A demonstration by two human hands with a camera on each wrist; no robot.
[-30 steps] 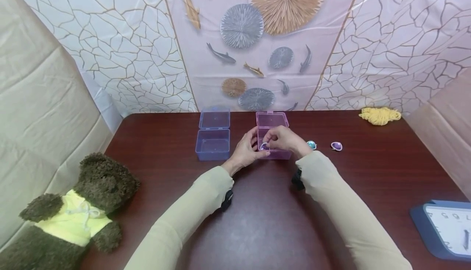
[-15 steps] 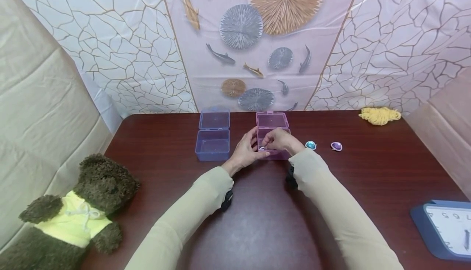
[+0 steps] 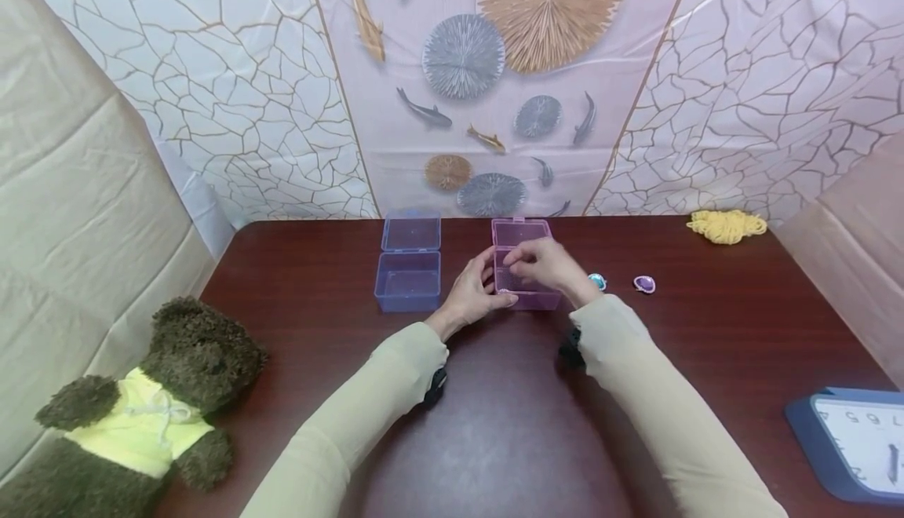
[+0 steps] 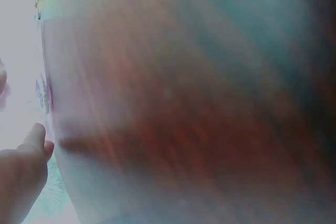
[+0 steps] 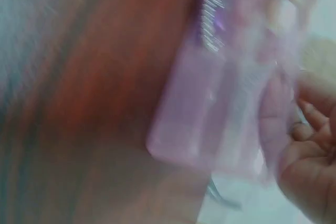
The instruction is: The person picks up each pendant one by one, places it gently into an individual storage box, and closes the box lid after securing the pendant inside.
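Observation:
My left hand point(image 3: 472, 290) holds the left side of an open pink see-through box point(image 3: 540, 300), thumb along its front wall and fingers at its side. My right hand point(image 3: 547, 263) is over the box, its fingers loosely bent and nothing visible between them. Through the box wall in the right wrist view, a purple gem point(image 5: 211, 23) with a sparkling rim sits at the end near the left hand. A teal gem point(image 3: 597, 281), partly covered by the right wrist, and another purple gem point(image 3: 644, 284) lie right of the box. The right wrist view is blurred.
An open blue see-through box point(image 3: 408, 302) stands left of the pink one. Yellow yarn point(image 3: 727, 226) lies at the back right, a blue-framed clock point(image 3: 822, 447) at the front right. A dark plush toy point(image 3: 205, 353) in a yellow top lies on the left.
My right hand has let go of the purple gem in the pink box and lifted slightly. The left hand has stayed at the box.

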